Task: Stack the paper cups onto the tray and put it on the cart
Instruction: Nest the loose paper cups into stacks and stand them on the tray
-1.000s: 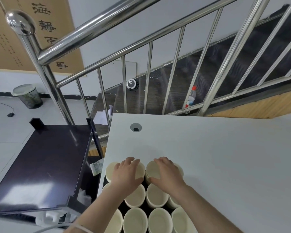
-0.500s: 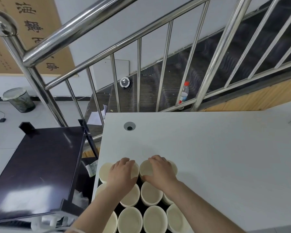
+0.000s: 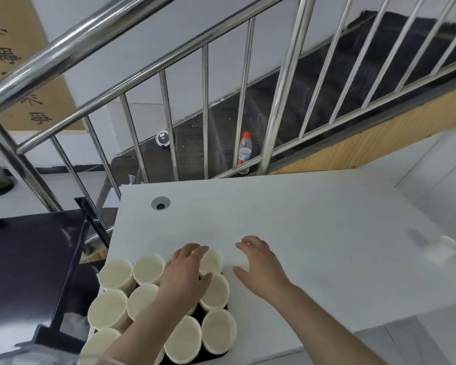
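Several cream paper cups (image 3: pixel 148 268) stand upright, packed in rows on a dark tray (image 3: pixel 219 354) at the near left corner of the white table (image 3: pixel 300 219). My left hand (image 3: pixel 184 275) lies over the far right cups, fingers spread and relaxed on their rims. My right hand (image 3: pixel 258 264) is open just right of the tray, palm down above the bare tabletop and holding nothing. The dark cart (image 3: pixel 32 259) stands left of the table, its top surface level with the cups.
A steel stair railing (image 3: pixel 206 109) runs behind the table, with a water bottle (image 3: pixel 244 151) on the steps beyond. A cable hole (image 3: pixel 160 203) sits at the table's far left. A blurred white object (image 3: pixel 442 247) lies at the table's right.
My right hand has come off the cups and moved right over the bare table. My left hand has shifted right onto the far right cups. The view has turned to the right.
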Action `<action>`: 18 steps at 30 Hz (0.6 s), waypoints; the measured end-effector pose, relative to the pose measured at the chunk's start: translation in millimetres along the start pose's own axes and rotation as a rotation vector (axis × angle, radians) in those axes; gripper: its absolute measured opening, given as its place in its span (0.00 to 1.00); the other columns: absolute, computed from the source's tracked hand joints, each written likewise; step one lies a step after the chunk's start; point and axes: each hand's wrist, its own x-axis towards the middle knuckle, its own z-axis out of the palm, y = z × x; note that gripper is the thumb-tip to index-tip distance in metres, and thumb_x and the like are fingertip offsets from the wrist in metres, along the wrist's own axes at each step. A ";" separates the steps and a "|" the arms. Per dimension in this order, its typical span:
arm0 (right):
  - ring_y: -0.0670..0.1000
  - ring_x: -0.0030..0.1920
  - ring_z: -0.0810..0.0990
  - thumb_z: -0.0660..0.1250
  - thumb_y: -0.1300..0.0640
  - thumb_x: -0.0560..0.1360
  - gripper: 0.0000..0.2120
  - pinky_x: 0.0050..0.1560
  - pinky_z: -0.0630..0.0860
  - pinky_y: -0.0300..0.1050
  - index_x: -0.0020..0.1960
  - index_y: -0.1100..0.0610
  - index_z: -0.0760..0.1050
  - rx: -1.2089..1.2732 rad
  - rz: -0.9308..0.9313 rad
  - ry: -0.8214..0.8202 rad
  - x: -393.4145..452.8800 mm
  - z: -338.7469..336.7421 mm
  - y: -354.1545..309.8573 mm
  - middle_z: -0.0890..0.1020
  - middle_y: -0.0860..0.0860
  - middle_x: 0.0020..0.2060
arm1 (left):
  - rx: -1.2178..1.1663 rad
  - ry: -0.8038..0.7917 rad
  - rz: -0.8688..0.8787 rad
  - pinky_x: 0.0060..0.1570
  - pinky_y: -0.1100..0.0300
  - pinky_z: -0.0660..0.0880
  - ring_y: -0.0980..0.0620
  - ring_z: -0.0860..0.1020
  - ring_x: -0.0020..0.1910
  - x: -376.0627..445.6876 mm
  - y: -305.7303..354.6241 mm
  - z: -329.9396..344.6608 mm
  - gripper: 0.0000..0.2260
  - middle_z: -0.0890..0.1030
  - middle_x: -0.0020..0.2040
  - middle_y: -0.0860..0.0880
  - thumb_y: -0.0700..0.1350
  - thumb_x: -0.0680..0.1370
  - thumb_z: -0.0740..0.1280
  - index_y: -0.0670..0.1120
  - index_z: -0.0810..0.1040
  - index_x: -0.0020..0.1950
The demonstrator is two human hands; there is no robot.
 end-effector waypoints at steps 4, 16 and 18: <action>0.49 0.71 0.62 0.64 0.49 0.78 0.25 0.69 0.63 0.42 0.74 0.53 0.64 0.004 0.022 0.050 -39.9 -27.6 58.7 0.62 0.47 0.72 | 0.000 -0.002 0.062 0.64 0.58 0.67 0.52 0.65 0.69 -3.5 71.1 20.4 0.25 0.65 0.70 0.55 0.51 0.76 0.65 0.53 0.64 0.73; 0.47 0.72 0.61 0.63 0.50 0.79 0.24 0.68 0.65 0.42 0.74 0.51 0.64 -0.049 0.183 0.097 -153.6 -112.7 261.9 0.61 0.46 0.73 | -0.047 -0.068 0.187 0.63 0.62 0.67 0.57 0.66 0.67 -14.9 270.0 115.3 0.24 0.65 0.68 0.59 0.52 0.77 0.65 0.55 0.64 0.72; 0.47 0.72 0.61 0.63 0.50 0.79 0.24 0.67 0.65 0.42 0.74 0.51 0.64 -0.059 0.222 0.100 -164.8 -122.7 289.9 0.61 0.46 0.73 | -0.063 -0.078 0.224 0.62 0.63 0.67 0.57 0.66 0.66 -12.8 298.8 126.1 0.24 0.65 0.68 0.59 0.52 0.77 0.64 0.55 0.64 0.72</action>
